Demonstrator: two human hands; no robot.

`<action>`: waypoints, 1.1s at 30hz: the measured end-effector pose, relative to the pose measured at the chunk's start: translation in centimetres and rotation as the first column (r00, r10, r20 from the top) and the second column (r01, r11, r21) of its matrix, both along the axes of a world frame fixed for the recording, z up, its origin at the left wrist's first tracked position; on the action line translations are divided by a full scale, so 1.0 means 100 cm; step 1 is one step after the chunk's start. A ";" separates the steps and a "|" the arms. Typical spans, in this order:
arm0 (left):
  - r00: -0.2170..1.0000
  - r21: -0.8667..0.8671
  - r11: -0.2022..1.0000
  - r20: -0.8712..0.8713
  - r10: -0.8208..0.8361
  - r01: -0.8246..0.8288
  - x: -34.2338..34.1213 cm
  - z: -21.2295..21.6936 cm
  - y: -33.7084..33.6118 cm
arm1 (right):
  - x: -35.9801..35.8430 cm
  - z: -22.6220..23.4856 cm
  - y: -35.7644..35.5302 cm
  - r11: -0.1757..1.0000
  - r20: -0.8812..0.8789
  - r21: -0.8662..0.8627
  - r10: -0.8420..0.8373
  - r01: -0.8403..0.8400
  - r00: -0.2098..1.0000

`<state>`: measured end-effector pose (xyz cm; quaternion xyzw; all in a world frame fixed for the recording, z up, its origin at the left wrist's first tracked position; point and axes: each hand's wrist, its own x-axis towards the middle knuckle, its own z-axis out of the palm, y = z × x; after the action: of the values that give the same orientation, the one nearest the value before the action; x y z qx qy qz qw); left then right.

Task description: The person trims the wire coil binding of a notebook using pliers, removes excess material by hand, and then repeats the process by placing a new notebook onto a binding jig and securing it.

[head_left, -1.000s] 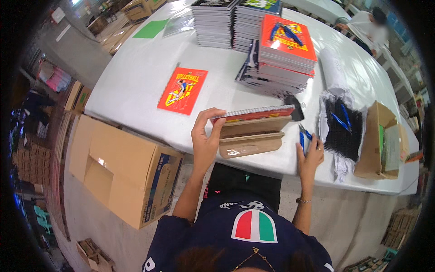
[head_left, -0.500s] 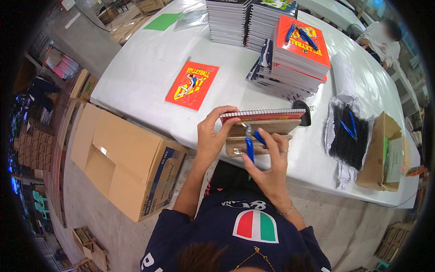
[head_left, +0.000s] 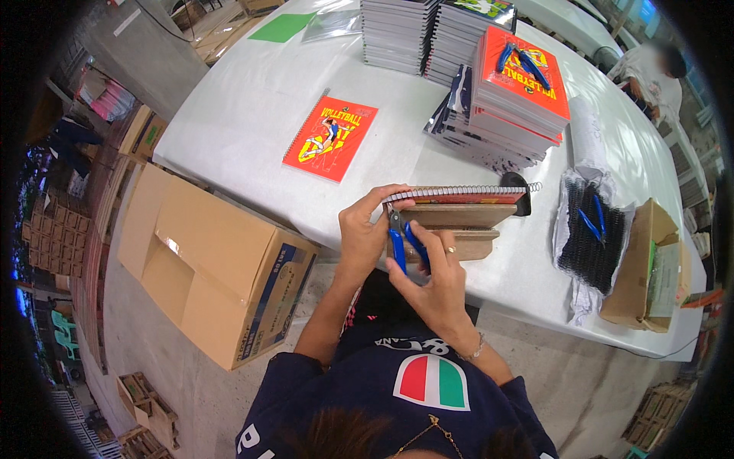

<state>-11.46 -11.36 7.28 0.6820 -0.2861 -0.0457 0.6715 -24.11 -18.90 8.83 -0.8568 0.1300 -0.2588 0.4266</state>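
A spiral-bound notebook [head_left: 459,195] stands on edge in a wooden jig [head_left: 466,229] at the near edge of the white table [head_left: 252,115]. My left hand [head_left: 363,229] grips the notebook's left end. My right hand [head_left: 432,275] holds blue-handled pliers [head_left: 401,241], their jaws at the left end of the wire spiral. A black spiral end sticks out at the notebook's right end [head_left: 527,200].
A red notebook [head_left: 330,138] lies flat on the table. Stacks of notebooks [head_left: 520,84] stand behind, one with blue pliers on top. A bag of black spirals [head_left: 589,233] and a small carton [head_left: 646,264] sit at right. An open cardboard box [head_left: 206,264] stands left. Another person [head_left: 654,73] works far right.
My right hand brought the blue pliers from the table's right side over to the notebook's left end, closing in on the spiral. My left hand kept holding the notebook.
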 end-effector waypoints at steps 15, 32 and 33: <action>0.993 0.007 0.996 -0.080 -0.088 0.088 0.008 0.007 0.007 | -0.083 -0.057 -0.113 0.932 -0.087 -0.218 -0.313 0.289 0.946; 0.728 0.785 0.437 0.596 -0.338 -0.439 0.226 0.037 -0.029 | -0.109 -0.085 -0.149 0.832 -0.109 -0.432 -0.432 0.349 0.895; 0.816 0.897 0.329 0.415 -0.403 -0.294 0.228 0.028 -0.019 | -0.111 -0.085 -0.151 0.847 -0.102 -0.409 -0.413 0.341 0.905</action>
<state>11.31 -13.30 10.06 0.9082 -0.4174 -0.0187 0.0263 -35.24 -33.99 0.35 -0.9009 0.2826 -0.2770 0.1782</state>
